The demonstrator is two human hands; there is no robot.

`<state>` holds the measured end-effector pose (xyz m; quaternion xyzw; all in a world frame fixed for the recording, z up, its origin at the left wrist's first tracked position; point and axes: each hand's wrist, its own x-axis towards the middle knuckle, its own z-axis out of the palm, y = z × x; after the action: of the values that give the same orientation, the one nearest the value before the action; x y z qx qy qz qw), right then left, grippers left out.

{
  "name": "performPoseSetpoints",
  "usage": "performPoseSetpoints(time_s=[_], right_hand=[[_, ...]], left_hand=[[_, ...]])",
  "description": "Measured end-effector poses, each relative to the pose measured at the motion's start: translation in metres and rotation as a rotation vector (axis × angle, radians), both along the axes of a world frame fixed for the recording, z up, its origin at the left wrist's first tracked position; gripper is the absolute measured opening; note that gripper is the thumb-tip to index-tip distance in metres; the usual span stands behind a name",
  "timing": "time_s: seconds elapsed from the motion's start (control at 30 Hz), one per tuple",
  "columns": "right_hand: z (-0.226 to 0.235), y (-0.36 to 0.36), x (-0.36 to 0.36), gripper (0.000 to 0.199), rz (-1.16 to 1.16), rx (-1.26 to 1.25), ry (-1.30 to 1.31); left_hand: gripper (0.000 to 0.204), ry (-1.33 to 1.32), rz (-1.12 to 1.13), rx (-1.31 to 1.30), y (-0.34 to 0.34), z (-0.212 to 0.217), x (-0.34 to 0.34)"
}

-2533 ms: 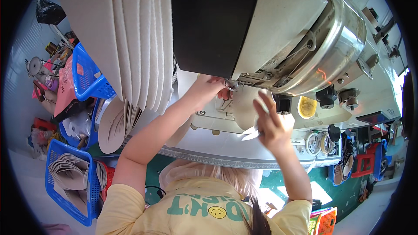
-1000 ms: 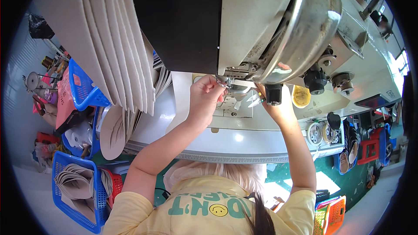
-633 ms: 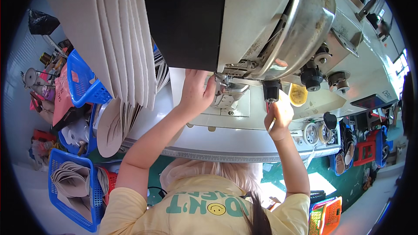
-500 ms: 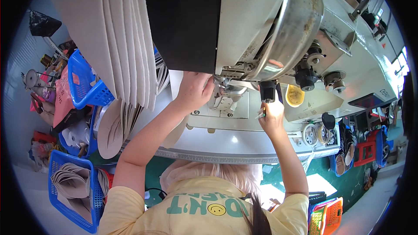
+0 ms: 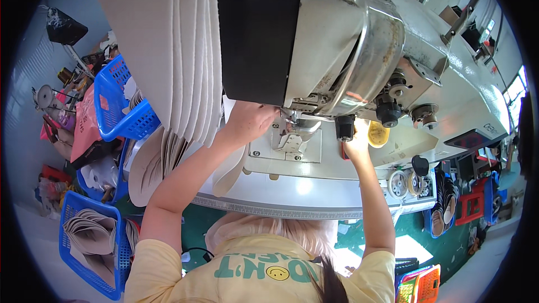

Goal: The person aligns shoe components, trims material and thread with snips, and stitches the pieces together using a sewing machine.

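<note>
Grey-white metal fills the upper half of the head view: a sewing machine (image 5: 393, 50) with a black block (image 5: 258, 33) at its near end and a curved chrome guard (image 5: 373, 62) across its body. Under its head lies a pale machine bed (image 5: 314, 182), a metal needle plate (image 5: 295, 143) screwed into it.

Left hand (image 5: 250, 123) reaches up to the needle area, just under the black block. It rests knuckles-up with fingers curled together, fingertips close to the presser foot (image 5: 300, 129); whether it pinches anything there cannot be told, as the fingertips are hidden. A pale cut piece (image 5: 230, 171) curves down from beneath this hand, over the bed's front edge.

Right hand (image 5: 356, 143) is raised on the other side of the needle, its fingers closed around a small black knob (image 5: 344, 128) that hangs below the machine head. A yellow round part (image 5: 379, 134) sits just beside it.

Off-white felt-like sheets (image 5: 179, 50) stand in a thick stack along the left of the machine, edges toward the camera. More cut pieces (image 5: 151, 163) fan out below them. Blue plastic baskets hold further pieces: one (image 5: 120, 106) at upper left, one (image 5: 84, 241) at lower left. Thread spools (image 5: 407, 182) sit at the bed's right end. A yellow shirt (image 5: 252, 272) with green print shows at the bottom edge.
</note>
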<state>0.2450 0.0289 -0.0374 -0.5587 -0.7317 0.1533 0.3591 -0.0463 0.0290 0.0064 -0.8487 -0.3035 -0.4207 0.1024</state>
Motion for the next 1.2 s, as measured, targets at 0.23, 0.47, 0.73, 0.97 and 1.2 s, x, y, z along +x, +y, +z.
performPoseSetpoints(time_s=[0.23, 0.47, 0.73, 0.97, 1.2], right_hand=[[-0.022, 0.028, -0.023, 0.014, -0.142, 0.421, 0.398], [-0.037, -0.016, -0.019, 0.019, -0.11, 0.158, 0.513], [-0.071, -0.004, -0.006, 0.011, -0.013, 0.136, 0.373], [-0.068, -0.021, -0.017, 0.003, 0.067, 0.087, 0.318], [-0.057, -0.039, -0.009, 0.005, -0.039, -0.088, 0.389]], left_hand=[[0.026, 0.021, 0.329, -0.581, 0.028, 0.036, -0.037], [0.027, -0.897, 0.166, -0.504, 0.041, 0.176, -0.167], [0.023, -0.957, -0.714, -0.366, -0.065, 0.381, -0.149], [0.027, -1.022, -0.392, -0.366, -0.047, 0.314, -0.095], [0.06, -0.653, 0.399, -0.744, -0.012, 0.072, -0.081]])
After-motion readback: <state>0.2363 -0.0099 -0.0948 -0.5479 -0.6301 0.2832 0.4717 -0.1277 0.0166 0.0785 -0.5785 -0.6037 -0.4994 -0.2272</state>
